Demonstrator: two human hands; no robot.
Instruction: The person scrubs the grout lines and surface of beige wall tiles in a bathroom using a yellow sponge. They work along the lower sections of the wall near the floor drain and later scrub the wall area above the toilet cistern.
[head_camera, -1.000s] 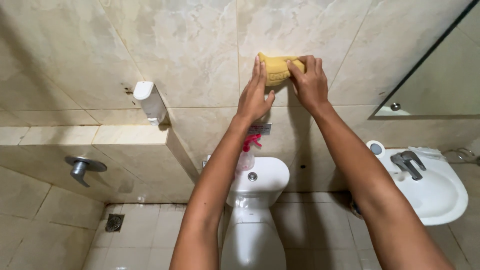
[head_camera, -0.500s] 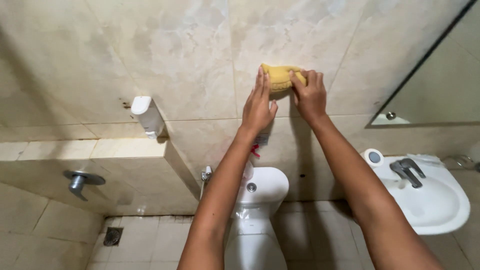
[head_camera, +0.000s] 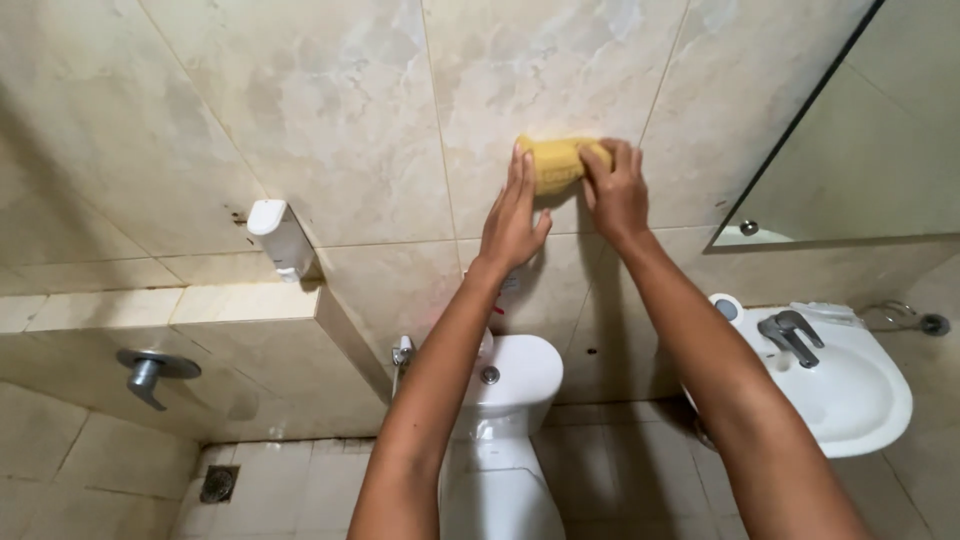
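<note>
Beige marbled tile covers the wall (head_camera: 330, 110) from edge to edge, and low at the far left a grey metal lever handle (head_camera: 148, 374) juts from the face of a tiled ledge (head_camera: 200, 305). Above that ledge a small white dispenser (head_camera: 281, 238) is fixed to the wall, tilted a little. On the floor below sits a dark square drain (head_camera: 217, 483). Moving across, a chrome valve (head_camera: 402, 352) shows just beside the white toilet tank (head_camera: 520, 370), whose round flush button faces up; the person's left forearm crosses in front of the tank's near corner. The left hand (head_camera: 512, 222) is spread flat with fingers straight, pressed to the tile, its fingertips touching the left end of a yellow sponge (head_camera: 556, 163). The sponge lies against the wall, well above the toilet, between the two hands. The right hand (head_camera: 615, 195) curls over the sponge's right end, fingers closed around it and holding it to the tile. Further right, a white basin (head_camera: 850, 385) with a grey tap (head_camera: 790, 335) stands against the wall, near the right forearm. Above it hangs a dark-framed mirror (head_camera: 870, 140), slanting across the upper corner, and a metal hose fitting (head_camera: 915, 320) sits at the far edge.
</note>
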